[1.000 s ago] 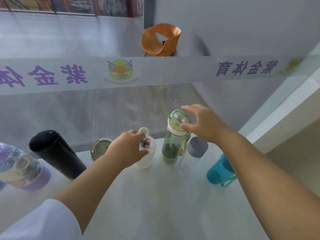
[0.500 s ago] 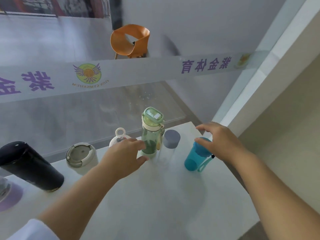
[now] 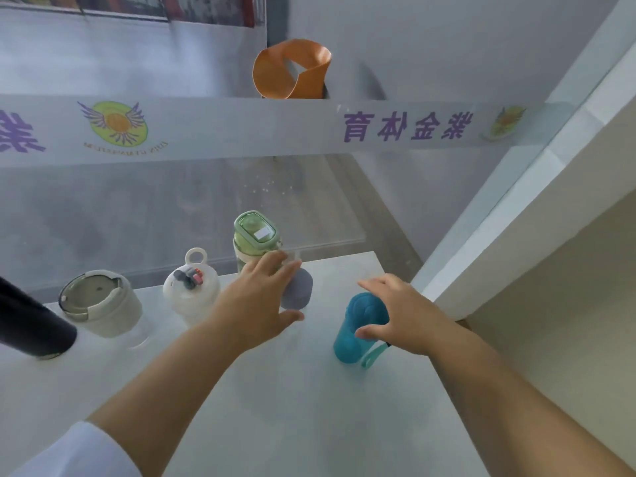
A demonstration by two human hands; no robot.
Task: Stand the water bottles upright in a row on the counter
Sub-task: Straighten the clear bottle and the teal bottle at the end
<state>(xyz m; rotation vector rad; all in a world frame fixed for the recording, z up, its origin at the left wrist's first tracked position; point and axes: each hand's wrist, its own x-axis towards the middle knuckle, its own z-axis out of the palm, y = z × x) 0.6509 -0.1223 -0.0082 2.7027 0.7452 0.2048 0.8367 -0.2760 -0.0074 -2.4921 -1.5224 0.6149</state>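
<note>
Several bottles stand in a row along the back of the white counter (image 3: 309, 425): a black bottle (image 3: 31, 325) cut off at the left, a white tumbler with a grey lid (image 3: 103, 308), a white bottle with a ring handle (image 3: 191, 294), a green bottle (image 3: 254, 235) and a clear bottle with a grey cap (image 3: 299, 287). A teal bottle (image 3: 354, 328) stands nearer and to the right, its strap hanging down. My left hand (image 3: 258, 301) is spread beside the grey-capped bottle, with the cap between fingers and thumb. My right hand (image 3: 402, 311) cups the teal bottle's top, thumb against its side.
A glass panel (image 3: 206, 208) with a frosted, lettered band runs right behind the row. A white wall corner (image 3: 516, 208) bounds the counter on the right. An orange chair (image 3: 292, 70) sits beyond the glass. The counter's right edge lies close to the teal bottle.
My right hand left the green bottle's lid and dropped to the teal bottle. My left hand slid right from the ring-handled bottle to the grey-capped one. The view swung right.
</note>
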